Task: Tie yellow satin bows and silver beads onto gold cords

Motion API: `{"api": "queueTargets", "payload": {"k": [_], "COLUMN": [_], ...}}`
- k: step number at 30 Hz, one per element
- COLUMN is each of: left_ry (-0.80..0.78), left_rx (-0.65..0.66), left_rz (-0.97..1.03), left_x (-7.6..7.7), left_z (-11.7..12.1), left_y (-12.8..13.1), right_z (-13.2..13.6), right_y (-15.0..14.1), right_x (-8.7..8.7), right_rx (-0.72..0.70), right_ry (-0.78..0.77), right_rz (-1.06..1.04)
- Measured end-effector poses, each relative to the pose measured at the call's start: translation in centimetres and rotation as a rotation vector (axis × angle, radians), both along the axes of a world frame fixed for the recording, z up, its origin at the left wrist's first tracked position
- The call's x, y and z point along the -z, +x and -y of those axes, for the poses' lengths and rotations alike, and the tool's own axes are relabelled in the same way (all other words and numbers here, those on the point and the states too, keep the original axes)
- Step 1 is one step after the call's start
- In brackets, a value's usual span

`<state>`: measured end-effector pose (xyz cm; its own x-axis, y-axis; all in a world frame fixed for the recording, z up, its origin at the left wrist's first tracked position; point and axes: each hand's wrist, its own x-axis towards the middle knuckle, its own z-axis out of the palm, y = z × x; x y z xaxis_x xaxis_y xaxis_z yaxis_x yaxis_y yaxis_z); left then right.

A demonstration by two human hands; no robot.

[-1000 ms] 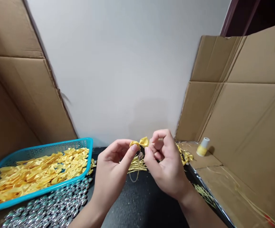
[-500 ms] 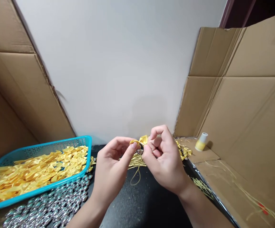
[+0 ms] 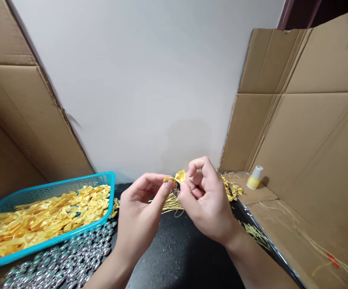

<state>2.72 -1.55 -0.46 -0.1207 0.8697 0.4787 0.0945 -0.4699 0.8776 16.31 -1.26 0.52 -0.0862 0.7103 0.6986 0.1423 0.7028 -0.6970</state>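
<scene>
Between my hands is a small yellow satin bow (image 3: 180,176). My left hand (image 3: 142,206) pinches its left loop between thumb and fingers. My right hand (image 3: 206,196) is closed at its right side, thumb against curled fingers; what exactly lies in that pinch is hidden. A small shiny silver piece (image 3: 176,192) shows just under the bow, partly behind my right thumb. Below and behind my hands, a bundle of gold cords (image 3: 171,204) lies on the black table (image 3: 167,249).
A turquoise basket (image 3: 112,196) full of yellow bows (image 3: 50,214) stands at the left. Many silver beads (image 3: 68,255) lie before it. At the right are more yellow bows (image 3: 233,189), cut cord pieces (image 3: 256,235) and a white-and-yellow cone (image 3: 255,178) on cardboard. Cardboard panels (image 3: 309,132) flank the table.
Both hands keep nearly the same pose around the bow. The loop of gold cord hanging below the bundle has drawn up closer to it. The view has shifted slightly.
</scene>
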Motion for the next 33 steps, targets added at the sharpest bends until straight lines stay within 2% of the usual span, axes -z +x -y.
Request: {"api": "queueTargets", "payload": {"k": [16,22,28,33], "left_ry": [0.001,0.035,0.126,0.329], "left_rx": [-0.026,-0.070,-0.158,-0.209], "left_rz": [-0.004,-0.075,-0.171,-0.292], "left_x": [0.1,0.3,0.9,1.2], "left_z": [-0.2,0.0,-0.1,-0.2], "left_y": [0.1,0.0,0.0,-0.2], "right_z": [0.0,0.1,0.1,0.0], "right_y": [0.0,-0.1,-0.1,0.1], "right_x": [-0.1,-0.1,0.0,-0.1], "right_rx": [0.006,0.036,0.092,0.092], "right_ry": [0.002,0.011,0.052,0.062], "right_rz": [0.007,0.025,0.082,0.147]}}
